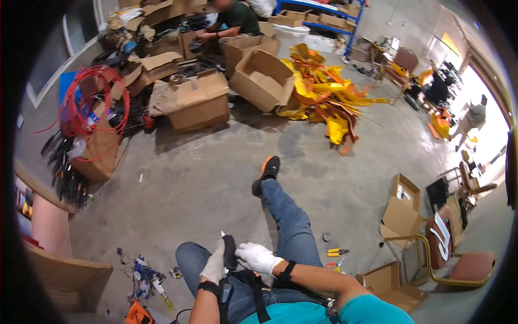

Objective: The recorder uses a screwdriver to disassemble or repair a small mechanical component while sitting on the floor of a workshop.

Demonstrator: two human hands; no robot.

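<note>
Blue-jeaned legs (295,221), two in number, are being held apart. Between them, one black oblong object (230,252) is being clasped by the left hand (214,267), the nearer, its long axis being pointed away from the body. Just rightward, the right hand (260,257) is being held curled; whether anything is being pinched cannot be told. Farther right, one yellow-handled pair of pliers (338,252) and one dark ring (326,236) are being seen.

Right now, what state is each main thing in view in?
Left gloved hand: fingers around the black object
Black object: held
Right gloved hand: beside it, grip unclear
Yellow-handled pliers: lying on the floor
Dark tape roll: lying flat
Red tubing: loosely coiled
Tilted carton: open
Yellow-orange panels: heaped
</note>
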